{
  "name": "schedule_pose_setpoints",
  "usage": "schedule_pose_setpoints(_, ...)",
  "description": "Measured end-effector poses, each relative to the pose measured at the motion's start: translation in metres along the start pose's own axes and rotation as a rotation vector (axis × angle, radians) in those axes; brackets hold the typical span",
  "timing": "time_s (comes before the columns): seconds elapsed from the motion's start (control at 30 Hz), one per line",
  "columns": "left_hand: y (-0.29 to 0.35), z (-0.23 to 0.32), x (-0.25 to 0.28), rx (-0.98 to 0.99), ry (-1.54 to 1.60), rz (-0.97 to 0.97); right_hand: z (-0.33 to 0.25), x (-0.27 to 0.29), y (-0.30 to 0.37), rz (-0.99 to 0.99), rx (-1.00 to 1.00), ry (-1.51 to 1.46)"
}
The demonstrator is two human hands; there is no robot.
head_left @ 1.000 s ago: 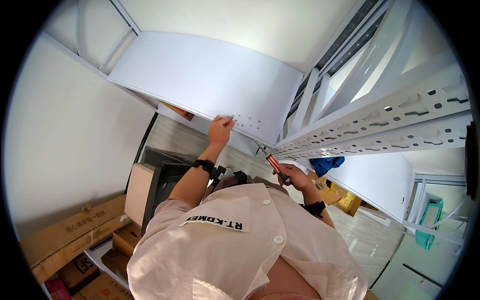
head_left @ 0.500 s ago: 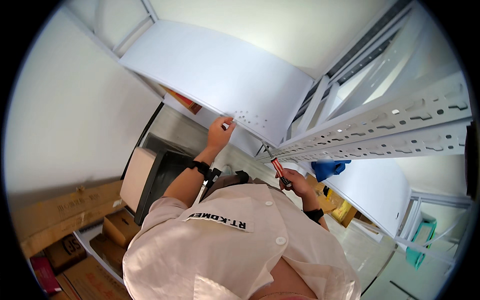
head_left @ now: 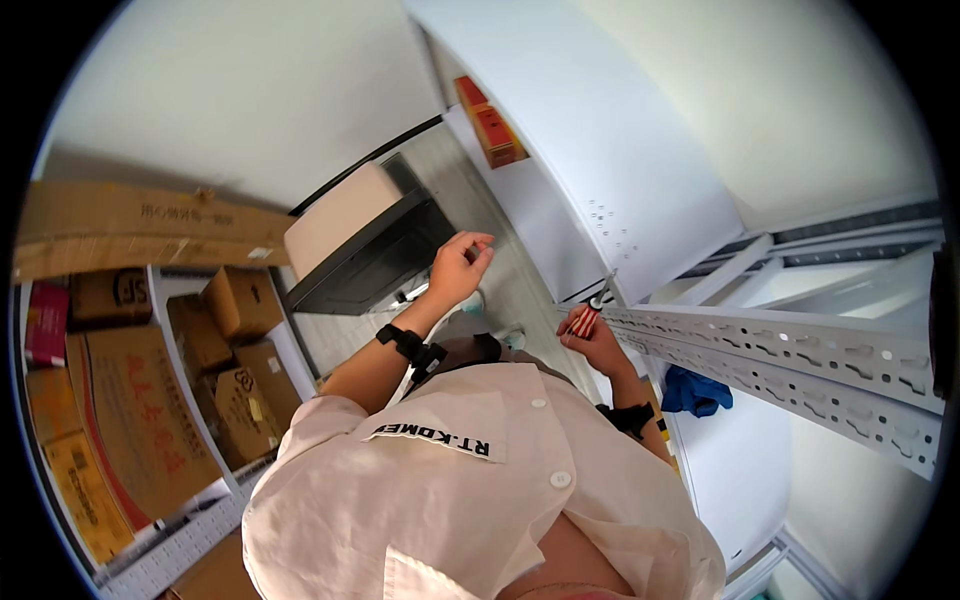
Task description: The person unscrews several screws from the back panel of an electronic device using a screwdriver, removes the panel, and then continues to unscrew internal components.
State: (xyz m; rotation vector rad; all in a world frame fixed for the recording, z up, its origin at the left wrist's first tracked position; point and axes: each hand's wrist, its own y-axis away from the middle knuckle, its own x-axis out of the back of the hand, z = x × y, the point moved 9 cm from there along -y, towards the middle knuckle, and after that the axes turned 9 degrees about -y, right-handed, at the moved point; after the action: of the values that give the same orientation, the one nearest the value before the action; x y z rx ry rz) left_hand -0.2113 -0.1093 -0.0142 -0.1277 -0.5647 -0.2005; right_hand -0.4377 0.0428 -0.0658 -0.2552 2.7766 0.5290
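My right hand [head_left: 602, 348] is wrapped round the red-and-white striped handle of a screwdriver [head_left: 584, 320]. Its metal shaft points up and away, the tip close to the near corner of a white shelf board [head_left: 640, 130]. Several small metal pieces [head_left: 608, 222], too small to name surely, lie scattered on that board near its edge. To the left, apart from the shelf, my left hand [head_left: 460, 270] hangs in the air with fingers bent and thumb close to the forefinger. Whatever sits between those fingertips, if anything, is too small to make out.
A slotted white upright [head_left: 790, 350] runs off to the right, with a blue cloth [head_left: 697, 391] beside it. Beyond my left hand stands a black-and-beige cabinet-like box [head_left: 370, 240]. Cardboard boxes [head_left: 140, 420] fill a rack at the left. A red-orange box [head_left: 490, 125] sits below the shelf board.
The view has turned to the right, so the shelf and upright appear shifted. My left hand has come away from the small pieces at the shelf edge. The screwdriver remains in my right hand.
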Motion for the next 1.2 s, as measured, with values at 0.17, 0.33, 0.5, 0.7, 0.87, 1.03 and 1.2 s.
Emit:
schedule_pose_setpoints(0.17,0.049,-0.010,0.086,-0.043,-0.046,0.321,-0.026,-0.036,-0.035,-0.118,0.077,0.169)
schedule_pose_setpoints(0.33,0.107,-0.006,0.176,-0.075,-0.391,0.670,-0.027,-0.066,-0.054,-0.164,0.099,0.152)
schedule_pose_setpoints(0.5,0.144,-0.021,0.235,0.040,-0.765,0.822,0.000,-0.105,-0.057,-0.157,0.015,0.122)
schedule_pose_setpoints(0.7,0.169,-0.102,0.269,0.259,-0.438,0.853,0.016,-0.166,-0.056,-0.144,0.059,0.107)
schedule_pose_setpoints(0.87,0.168,-0.106,0.265,0.143,-0.317,0.761,-0.006,-0.221,-0.060,-0.087,0.262,0.348)
schedule_pose_setpoints(1.03,0.167,-0.114,0.271,0.210,-0.163,0.752,-0.064,-0.293,-0.053,-0.160,0.667,0.867)
schedule_pose_setpoints(1.2,0.165,-0.122,0.274,0.323,-0.075,0.750,-0.078,-0.328,-0.065,-0.189,0.723,0.945)
